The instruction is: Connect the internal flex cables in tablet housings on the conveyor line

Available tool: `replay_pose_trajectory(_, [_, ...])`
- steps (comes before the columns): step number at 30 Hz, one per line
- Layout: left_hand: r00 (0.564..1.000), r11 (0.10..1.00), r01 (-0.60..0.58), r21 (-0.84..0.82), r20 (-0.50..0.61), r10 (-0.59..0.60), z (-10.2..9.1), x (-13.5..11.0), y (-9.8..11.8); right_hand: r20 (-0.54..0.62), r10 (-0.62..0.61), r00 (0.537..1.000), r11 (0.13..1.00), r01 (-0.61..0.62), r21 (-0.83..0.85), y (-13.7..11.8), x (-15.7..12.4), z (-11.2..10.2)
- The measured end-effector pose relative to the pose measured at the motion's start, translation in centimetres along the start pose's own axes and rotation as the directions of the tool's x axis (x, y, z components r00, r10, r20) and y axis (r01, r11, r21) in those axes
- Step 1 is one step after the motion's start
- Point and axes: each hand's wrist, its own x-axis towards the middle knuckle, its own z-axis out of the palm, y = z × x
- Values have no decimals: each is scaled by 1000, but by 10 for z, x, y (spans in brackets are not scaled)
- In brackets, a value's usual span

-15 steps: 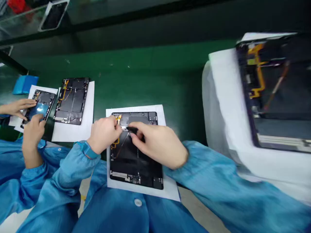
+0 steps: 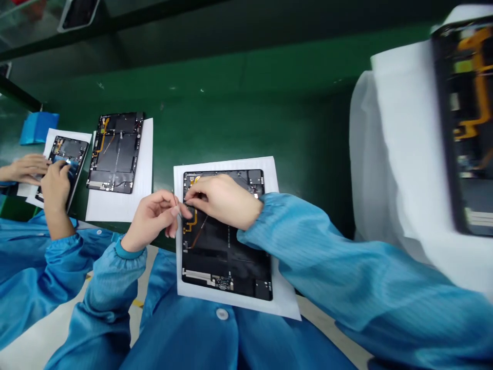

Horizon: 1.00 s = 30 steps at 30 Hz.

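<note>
An opened tablet [image 2: 234,262] lies on white paper [image 2: 287,303] in front of me, its black battery area and an orange flex cable [image 2: 191,223] exposed. My left hand [image 2: 154,218] is beside the tablet's upper left edge, thumb and forefinger pinched together. A thin dark line shows at those fingertips, too small to name. My right hand [image 2: 227,201] reaches over the upper part of the tablet from the right. Its fingers are pinched close to the left fingertips, and what they hold, if anything, is hidden. The hand covers the top of the orange cable.
Another opened tablet [image 2: 127,159] lies on paper [image 2: 110,208] to the left. Further left, a co-worker's hands [image 2: 56,185] work on a tablet [image 2: 73,149] near a blue box [image 2: 38,128]. At right, an opened tablet [image 2: 447,128] rests on stacked white sheets [image 2: 404,128].
My right hand has moved left across the tablet, from its upper middle to its left edge. My left hand has drawn back off the tablet and turned, showing its fingers. The view has shifted.
</note>
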Motion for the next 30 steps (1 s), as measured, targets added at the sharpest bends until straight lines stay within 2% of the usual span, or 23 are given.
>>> replay_pose_trajectory(3, [983, 977, 161, 143, -108, -146, 3, 3, -1, -53, 44, 998, 998, -41, 51, 4, 1, 0])
replay_pose_trajectory(6, [970, 894, 187, 407, -220, -103, 5, 12, -2, -90, 41, 995, 995, -32, 92, 5, 3, 0])
replay_pose_trajectory(9, [979, 791, 167, 588, -193, -64, 6, 19, 0, -114, 19, 993, 996, -8, 92, 6, 5, 1])
replay_pose_trajectory(12, [983, 757, 175, 630, -149, -103, 4, 23, 4, -118, 0, 993, 996, 10, 87, 6, 7, 1])
replay_pose_trajectory(16, [981, 770, 195, 608, -109, -162, 0, 26, 5, -110, -32, 993, 995, 42, 95, 7, 9, -1])
replay_pose_trajectory(21, [974, 761, 225, 609, -110, -200, -1, 32, 4, -97, -80, 992, 992, 88, 85, 10, 9, 0])
replay_pose_trajectory(25, [973, 722, 226, 654, -124, -193, 3, 34, 9, -145, -159, 977, 985, 146, -97, 7, -6, 4])
replay_pose_trajectory(30, [996, 643, 90, 761, -56, -73, 6, 30, 15, -150, -190, 970, 906, 114, -408, 0, -40, 11])
